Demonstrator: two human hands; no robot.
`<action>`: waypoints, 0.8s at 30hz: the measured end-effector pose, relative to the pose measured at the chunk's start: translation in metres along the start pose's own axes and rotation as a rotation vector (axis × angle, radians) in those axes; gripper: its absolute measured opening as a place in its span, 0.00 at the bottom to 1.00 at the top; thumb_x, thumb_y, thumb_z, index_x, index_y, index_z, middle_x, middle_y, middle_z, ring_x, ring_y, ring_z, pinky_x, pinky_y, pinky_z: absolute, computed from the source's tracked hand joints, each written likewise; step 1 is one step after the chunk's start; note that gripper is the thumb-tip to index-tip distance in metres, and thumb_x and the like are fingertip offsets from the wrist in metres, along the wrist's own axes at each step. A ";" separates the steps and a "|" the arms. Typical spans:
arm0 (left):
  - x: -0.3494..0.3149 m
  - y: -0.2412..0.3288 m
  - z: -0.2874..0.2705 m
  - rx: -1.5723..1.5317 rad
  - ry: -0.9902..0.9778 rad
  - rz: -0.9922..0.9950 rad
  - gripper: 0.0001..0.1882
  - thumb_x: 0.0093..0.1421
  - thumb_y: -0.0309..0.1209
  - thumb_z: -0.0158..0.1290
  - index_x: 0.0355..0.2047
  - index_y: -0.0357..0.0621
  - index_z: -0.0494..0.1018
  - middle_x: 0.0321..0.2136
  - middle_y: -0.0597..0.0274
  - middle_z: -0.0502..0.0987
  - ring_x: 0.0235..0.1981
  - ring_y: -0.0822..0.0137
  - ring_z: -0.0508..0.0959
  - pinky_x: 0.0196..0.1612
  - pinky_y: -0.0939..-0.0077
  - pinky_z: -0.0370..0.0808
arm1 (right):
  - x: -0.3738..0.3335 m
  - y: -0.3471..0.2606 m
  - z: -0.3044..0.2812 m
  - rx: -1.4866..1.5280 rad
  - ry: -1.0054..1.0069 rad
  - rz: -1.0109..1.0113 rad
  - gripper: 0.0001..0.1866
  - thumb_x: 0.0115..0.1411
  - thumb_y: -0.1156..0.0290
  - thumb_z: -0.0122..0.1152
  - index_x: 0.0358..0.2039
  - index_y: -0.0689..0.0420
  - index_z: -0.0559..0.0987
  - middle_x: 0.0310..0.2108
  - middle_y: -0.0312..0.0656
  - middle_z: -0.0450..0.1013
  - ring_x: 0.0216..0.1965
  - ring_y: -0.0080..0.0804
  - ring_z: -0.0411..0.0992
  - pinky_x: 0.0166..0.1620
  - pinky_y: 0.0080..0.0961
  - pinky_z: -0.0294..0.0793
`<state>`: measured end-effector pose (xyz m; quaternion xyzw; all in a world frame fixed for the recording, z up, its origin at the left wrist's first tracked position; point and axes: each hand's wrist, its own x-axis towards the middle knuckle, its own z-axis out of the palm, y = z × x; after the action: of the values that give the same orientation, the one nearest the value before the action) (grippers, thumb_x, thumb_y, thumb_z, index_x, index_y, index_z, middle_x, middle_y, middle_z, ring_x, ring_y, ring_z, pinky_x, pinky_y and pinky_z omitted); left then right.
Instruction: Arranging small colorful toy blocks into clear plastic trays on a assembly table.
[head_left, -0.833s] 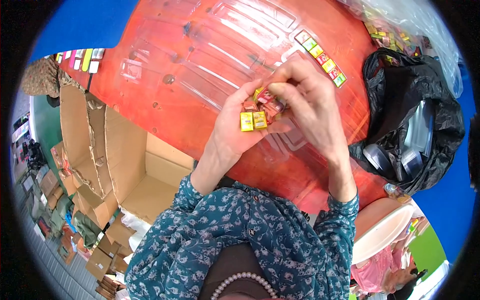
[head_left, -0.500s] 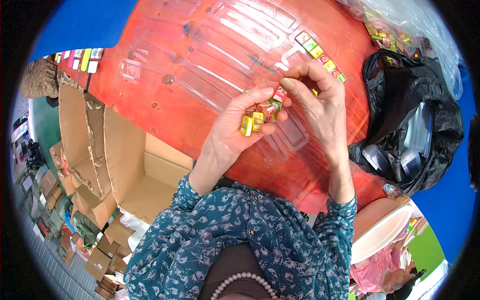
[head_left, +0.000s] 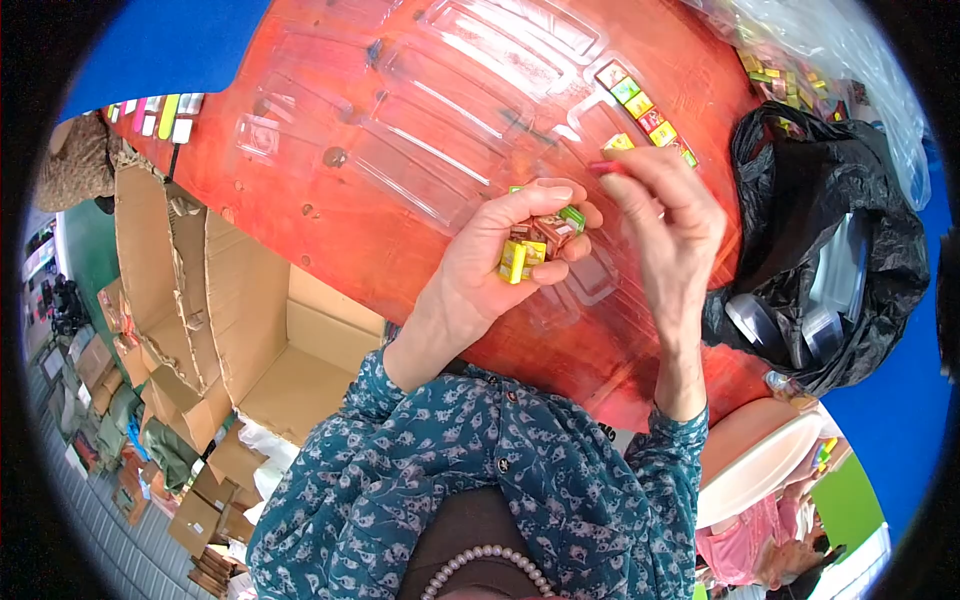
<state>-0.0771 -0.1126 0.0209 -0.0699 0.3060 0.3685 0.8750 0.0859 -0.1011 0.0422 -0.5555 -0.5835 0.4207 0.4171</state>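
My left hand [head_left: 490, 262] is cupped over the red table [head_left: 330, 210], holding several small wrapped cubes [head_left: 535, 245] in yellow, green and red. My right hand [head_left: 668, 222] is raised just to its right, fingertips pinching one small red cube [head_left: 606, 167] with a yellow one showing just above it. A clear plastic tray [head_left: 480, 110] with long slots lies on the table under both hands. A short row of coloured cubes [head_left: 645, 108] sits in the tray's far right slot, just beyond my right fingertips.
A black plastic bag [head_left: 830, 250] holding clear tubs lies at the right. A clear bag of more cubes [head_left: 810, 70] is at the top right. An open cardboard box [head_left: 250, 330] stands left of me. Another row of coloured cubes [head_left: 155, 110] lies at the table's far left.
My right hand has lifted away from my left palm with a cube and moved up and right toward the row in the tray. My left hand stays cupped.
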 end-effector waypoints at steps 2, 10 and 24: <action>0.002 0.001 -0.004 -0.030 -0.021 -0.008 0.08 0.58 0.30 0.50 0.36 0.40 0.72 0.30 0.54 0.76 0.25 0.67 0.74 0.15 0.85 0.64 | 0.010 0.015 -0.008 -0.034 0.106 -0.033 0.07 0.53 0.80 0.58 0.34 0.64 0.79 0.29 0.39 0.74 0.31 0.22 0.71 0.36 0.17 0.70; 0.003 0.013 -0.013 -0.111 -0.088 0.022 0.09 0.59 0.30 0.48 0.36 0.38 0.72 0.32 0.51 0.75 0.26 0.66 0.72 0.15 0.85 0.64 | 0.037 0.034 -0.006 -0.238 0.140 0.002 0.07 0.52 0.76 0.59 0.32 0.64 0.77 0.26 0.48 0.76 0.27 0.31 0.75 0.31 0.25 0.72; 0.006 0.013 -0.020 -0.105 -0.114 0.040 0.12 0.63 0.32 0.43 0.39 0.38 0.71 0.38 0.50 0.69 0.28 0.66 0.67 0.13 0.87 0.67 | 0.028 0.053 0.002 -0.685 0.101 -0.468 0.07 0.46 0.77 0.62 0.28 0.58 0.76 0.28 0.43 0.70 0.31 0.41 0.69 0.34 0.32 0.70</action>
<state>-0.0923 -0.1064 0.0028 -0.0888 0.2372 0.4048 0.8786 0.0990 -0.0711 -0.0081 -0.5345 -0.7790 0.0685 0.3207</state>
